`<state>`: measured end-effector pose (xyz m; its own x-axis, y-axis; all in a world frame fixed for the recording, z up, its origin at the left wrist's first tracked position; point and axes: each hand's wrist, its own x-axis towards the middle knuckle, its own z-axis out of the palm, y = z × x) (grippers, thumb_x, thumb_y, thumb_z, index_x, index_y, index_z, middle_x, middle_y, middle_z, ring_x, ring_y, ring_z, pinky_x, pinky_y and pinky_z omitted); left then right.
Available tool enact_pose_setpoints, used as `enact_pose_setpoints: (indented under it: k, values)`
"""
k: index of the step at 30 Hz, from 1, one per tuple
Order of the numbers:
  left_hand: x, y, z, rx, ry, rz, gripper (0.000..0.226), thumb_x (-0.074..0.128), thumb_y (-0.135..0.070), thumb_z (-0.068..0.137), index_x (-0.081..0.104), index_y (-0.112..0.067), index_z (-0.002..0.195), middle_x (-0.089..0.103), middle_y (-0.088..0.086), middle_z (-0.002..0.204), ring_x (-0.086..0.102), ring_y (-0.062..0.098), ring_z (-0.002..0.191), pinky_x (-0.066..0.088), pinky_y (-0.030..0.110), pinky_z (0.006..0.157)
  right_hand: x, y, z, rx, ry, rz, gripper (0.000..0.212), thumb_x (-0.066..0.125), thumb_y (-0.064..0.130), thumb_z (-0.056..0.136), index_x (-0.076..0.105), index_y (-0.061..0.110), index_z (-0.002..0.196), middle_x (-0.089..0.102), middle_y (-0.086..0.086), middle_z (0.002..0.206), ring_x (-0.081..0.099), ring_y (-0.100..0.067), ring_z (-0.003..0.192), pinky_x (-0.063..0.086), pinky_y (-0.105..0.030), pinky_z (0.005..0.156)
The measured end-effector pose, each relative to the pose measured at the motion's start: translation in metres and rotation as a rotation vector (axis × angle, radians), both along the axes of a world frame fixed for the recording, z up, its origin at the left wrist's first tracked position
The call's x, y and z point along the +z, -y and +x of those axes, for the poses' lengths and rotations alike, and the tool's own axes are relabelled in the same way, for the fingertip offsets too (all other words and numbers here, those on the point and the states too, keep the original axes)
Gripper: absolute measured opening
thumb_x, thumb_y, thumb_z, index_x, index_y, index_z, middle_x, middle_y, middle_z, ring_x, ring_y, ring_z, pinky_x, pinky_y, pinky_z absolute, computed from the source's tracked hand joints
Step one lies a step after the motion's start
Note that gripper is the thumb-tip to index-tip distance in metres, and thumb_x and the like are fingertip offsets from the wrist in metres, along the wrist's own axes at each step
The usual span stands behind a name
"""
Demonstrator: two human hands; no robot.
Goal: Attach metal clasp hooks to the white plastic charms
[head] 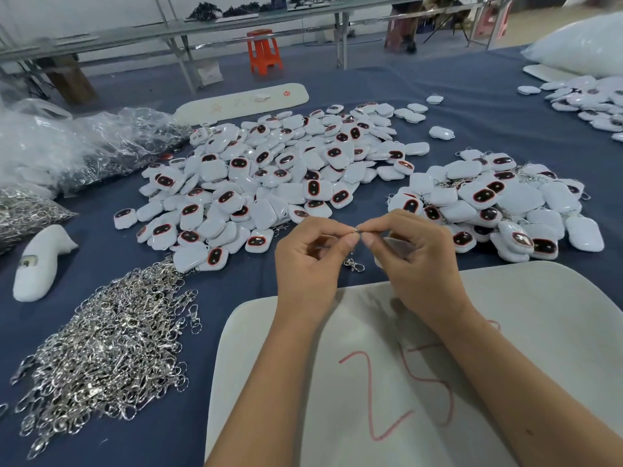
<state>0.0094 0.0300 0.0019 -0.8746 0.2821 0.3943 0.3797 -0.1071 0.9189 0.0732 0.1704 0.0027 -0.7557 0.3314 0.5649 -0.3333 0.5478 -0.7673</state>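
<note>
Hands, left (pixel 308 261) and right (pixel 416 261), pinch one shiny metal clasp hook (pixel 354 246).

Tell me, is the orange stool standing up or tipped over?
Standing up. The orange stool rests on its legs on the floor beyond the table.

This is a small factory assembly workshop — piecework done by hand in bulk. A blue-covered worktable (pixel 472 96) carries heaps of identical white charms (pixel 269 176) at twelve o'clock, a loose mound of metal clasp hooks (pixel 101 352) at nine and bulk plastic bags of hooks (pixel 101 146) at ten. Beyond, at twelve o'clock, stand long metal-framed benches (pixel 202 32) and an orange plastic stool (pixel 264 52) — plain production-floor furniture.
</note>
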Motion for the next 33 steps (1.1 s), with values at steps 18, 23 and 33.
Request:
enact_pose_setpoints:
  k: [18, 23, 33]
  values:
    - [0.001, 0.007, -0.001, -0.124, -0.029, -0.165, 0.012, 0.063, -0.004, 0.096, 0.07, -0.01, 0.089, 0.07, 0.006, 0.081, 0.066, 0.025, 0.074, 0.054, 0.037, 0.073, -0.005, -0.005, -0.002, 0.072, 0.063, 0.029, 0.013, 0.07, -0.003, 0.095, 0.076, 0.007, 0.093, 0.069, 0.007, 0.085, 0.061, -0.016, 0.077, 0.048, -0.027, 0.071]
    - [-0.001, 0.006, -0.001, -0.146, -0.03, -0.203, 0.018, 0.057, -0.008, 0.098, 0.068, -0.016, 0.087, 0.069, -0.007, 0.076, 0.066, 0.011, 0.07, 0.053, 0.024, 0.072, -0.007, -0.005, -0.003, 0.078, 0.075, 0.026, 0.014, 0.071, -0.003, 0.094, 0.075, 0.01, 0.09, 0.07, 0.006, 0.084, 0.061, -0.018, 0.075, 0.049, -0.031, 0.067]
    - [-0.004, -0.005, 0.005, -0.042, -0.078, -0.177, 0.02, 0.058, -0.002, 0.098, 0.069, -0.016, 0.088, 0.067, -0.006, 0.072, 0.063, 0.007, 0.066, 0.05, 0.02, 0.067, -0.009, -0.007, -0.003, 0.153, 0.128, -0.236, 0.014, 0.066, -0.002, 0.098, 0.071, 0.008, 0.089, 0.064, 0.006, 0.072, 0.045, -0.016, 0.056, 0.037, -0.022, 0.056]
